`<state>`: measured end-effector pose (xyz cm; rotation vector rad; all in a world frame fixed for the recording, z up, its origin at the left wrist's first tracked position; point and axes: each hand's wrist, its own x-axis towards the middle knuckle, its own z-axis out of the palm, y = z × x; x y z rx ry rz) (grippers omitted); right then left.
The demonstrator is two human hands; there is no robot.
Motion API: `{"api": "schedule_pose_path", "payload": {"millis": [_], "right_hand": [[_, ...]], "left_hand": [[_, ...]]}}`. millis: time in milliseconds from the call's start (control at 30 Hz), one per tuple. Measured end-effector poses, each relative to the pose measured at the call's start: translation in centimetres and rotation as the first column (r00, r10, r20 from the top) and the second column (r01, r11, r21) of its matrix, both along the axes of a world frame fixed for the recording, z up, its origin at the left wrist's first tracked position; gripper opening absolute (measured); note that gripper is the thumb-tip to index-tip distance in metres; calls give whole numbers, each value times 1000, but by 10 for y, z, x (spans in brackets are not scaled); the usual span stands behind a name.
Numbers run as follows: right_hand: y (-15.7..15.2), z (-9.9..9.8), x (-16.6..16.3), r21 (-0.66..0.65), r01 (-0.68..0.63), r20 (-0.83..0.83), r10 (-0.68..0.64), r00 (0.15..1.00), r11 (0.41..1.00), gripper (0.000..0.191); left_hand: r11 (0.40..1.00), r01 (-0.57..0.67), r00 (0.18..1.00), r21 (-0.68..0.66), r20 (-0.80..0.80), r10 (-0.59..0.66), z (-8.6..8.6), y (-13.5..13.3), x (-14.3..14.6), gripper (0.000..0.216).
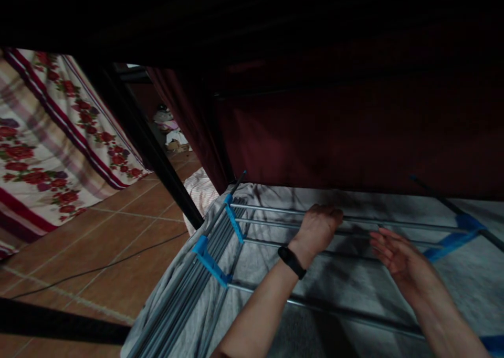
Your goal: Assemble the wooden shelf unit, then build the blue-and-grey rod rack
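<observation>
A low rack of thin grey metal rods (275, 211) joined by blue plastic connectors (210, 263) lies over a grey cloth (260, 263) inside a dark red fabric enclosure. My left hand (318, 227), with a black band at the wrist, is curled over one of the middle rods and grips it. My right hand (394, 255) hovers just right of it above the rods, fingers stretched out and apart, holding nothing.
Dark red fabric walls (354, 137) close in the back and top. A black pole (157, 158) slants at the left. Tiled floor (98, 237) with a black cable (98, 269) lies left, beside a floral cloth (51, 137). More blue connectors (457, 237) sit at the right.
</observation>
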<state>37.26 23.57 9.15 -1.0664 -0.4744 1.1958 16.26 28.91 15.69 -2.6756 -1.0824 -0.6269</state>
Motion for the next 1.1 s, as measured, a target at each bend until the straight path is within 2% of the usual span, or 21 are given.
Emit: {"api": "schedule_pose_path", "payload": {"millis": [233,433,500,600,700,767,833,900,1000,1033,1100], "right_hand": [[5,5,-3,78,-28,-102,36,994,997,15],[17,3,-7,25,-15,-172,19,985,1000,4],[21,1,-7,31,7,-173,-1,985,999,6],[25,-3,-8,75,56,-181,-41,983,996,17],[27,-5,-9,106,89,-201,-67,977,990,24],[27,-5,-10,109,93,-201,-70,977,990,25],[27,-2,-11,105,92,-194,-70,979,990,26],[27,0,-12,102,98,-190,-77,979,990,26],[29,2,-13,97,110,-186,-91,978,989,27],[29,2,-13,97,110,-178,-91,980,989,26],[30,0,-12,98,102,-149,-87,985,990,24]], "left_hand": [[1000,17,1000,-10,13,-17,-1,1,-2,15],[1000,7,1000,-14,23,-7,0,-1,-3,19],[1000,-2,999,-4,49,2,1,-4,-7,24],[999,-25,988,35,151,20,-4,-13,-18,31],[986,-144,931,79,348,108,-19,-26,-40,31],[957,-277,838,84,509,198,-33,-36,-61,25],[905,-425,682,33,668,296,-48,-43,-85,18],[847,-521,450,-103,810,375,-62,-43,-112,14],[736,-580,18,-349,898,440,-79,-32,-151,10],[700,-586,-94,-408,893,441,-82,-26,-163,10],[659,-581,-234,-477,874,426,-87,-11,-181,21]]}}
